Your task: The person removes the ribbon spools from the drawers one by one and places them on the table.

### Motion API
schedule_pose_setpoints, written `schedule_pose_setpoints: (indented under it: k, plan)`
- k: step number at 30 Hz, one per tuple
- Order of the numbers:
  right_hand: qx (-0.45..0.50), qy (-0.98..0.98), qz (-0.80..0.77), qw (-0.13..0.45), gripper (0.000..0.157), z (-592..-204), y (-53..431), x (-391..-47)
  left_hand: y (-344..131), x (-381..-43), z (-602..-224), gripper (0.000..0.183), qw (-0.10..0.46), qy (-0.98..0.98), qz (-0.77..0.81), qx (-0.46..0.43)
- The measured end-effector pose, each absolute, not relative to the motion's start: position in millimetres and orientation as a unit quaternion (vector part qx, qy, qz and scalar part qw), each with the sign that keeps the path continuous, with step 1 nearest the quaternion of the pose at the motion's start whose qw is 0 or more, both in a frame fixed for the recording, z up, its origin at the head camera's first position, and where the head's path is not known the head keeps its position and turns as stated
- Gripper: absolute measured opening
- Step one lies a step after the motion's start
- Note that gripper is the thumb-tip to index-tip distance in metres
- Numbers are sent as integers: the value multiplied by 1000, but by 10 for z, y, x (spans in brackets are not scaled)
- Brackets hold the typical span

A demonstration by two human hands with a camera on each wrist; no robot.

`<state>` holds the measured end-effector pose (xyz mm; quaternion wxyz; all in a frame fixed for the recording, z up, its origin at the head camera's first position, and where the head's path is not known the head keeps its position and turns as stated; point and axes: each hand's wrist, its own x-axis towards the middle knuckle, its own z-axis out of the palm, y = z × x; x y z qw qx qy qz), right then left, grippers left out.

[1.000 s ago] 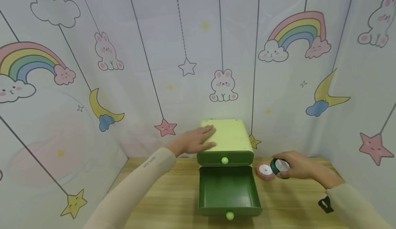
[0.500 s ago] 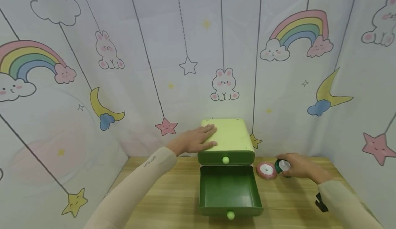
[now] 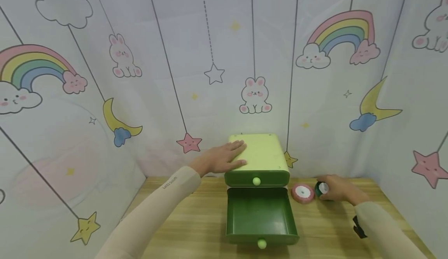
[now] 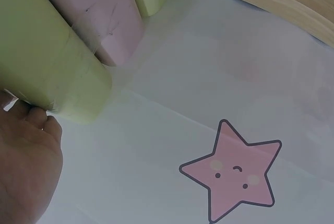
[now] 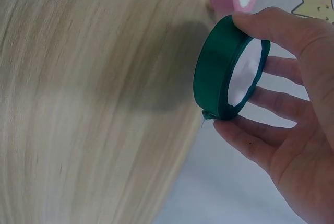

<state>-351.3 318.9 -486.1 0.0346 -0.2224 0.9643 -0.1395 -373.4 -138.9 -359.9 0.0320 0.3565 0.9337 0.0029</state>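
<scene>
My left hand rests flat, fingers straight, on the yellow-green top of a small drawer cabinet. In the left wrist view that hand lies along the cabinet's edge. The lower dark green drawer is pulled out, with nothing seen inside; the upper drawer is closed. My right hand grips a roll of green ribbon by its rim between thumb and fingers, at the table. A roll of pink ribbon lies flat between the cabinet and the green roll.
The wooden table runs back to a cloth backdrop printed with rabbits, stars and rainbows, which also closes both sides. A pink cabinet section shows in the left wrist view. A black strap piece hangs by the right sleeve.
My right hand has moved slightly right and down with the green ribbon roll, away from the pink roll, which now shows fully. The left hand stays on the cabinet.
</scene>
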Motion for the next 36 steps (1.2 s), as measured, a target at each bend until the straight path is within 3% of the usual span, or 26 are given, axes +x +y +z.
schedule_pose_setpoints:
  k: [36]
  plan:
    - [-202, 971, -115, 48, 57, -5063, 3237, -3580, -1392, -3707, -3589, 85, 30, 934, 11, 357]
